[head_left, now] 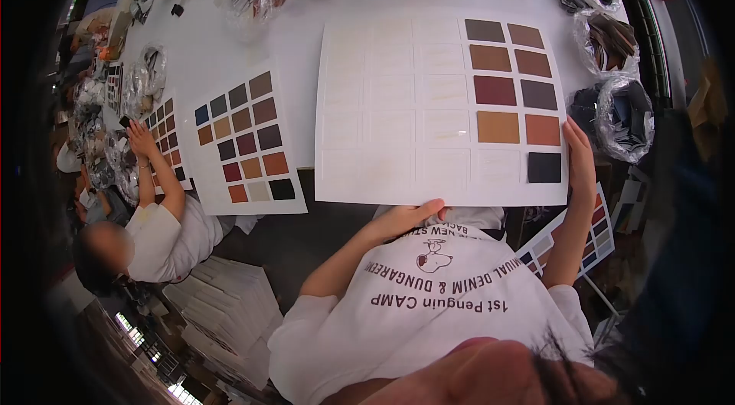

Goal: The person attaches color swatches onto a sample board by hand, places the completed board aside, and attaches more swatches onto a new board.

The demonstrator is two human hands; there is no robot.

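A large white sample board (367, 129) lies before me at the table's near edge. Brown, maroon, grey, orange and black swatches (494, 90) fill its right columns; the left columns show bare outlined squares. My left hand (419, 216) grips the bottom edge, its other fingers hidden beneath the board. At the right edge, my right hand (580, 146) holds the board with its fingers along the border. To the left, a second board (253, 146) carries rows of coloured swatches and overhangs the table edge.
Clear plastic bags of swatches (624, 118) line the table's (295, 45) far and right sides. On the left, a co-worker (164, 233) reaches over another swatch board (167, 175). Stacked white boards (226, 305) stand at lower left. Another swatch card (599, 233) is below my right arm.
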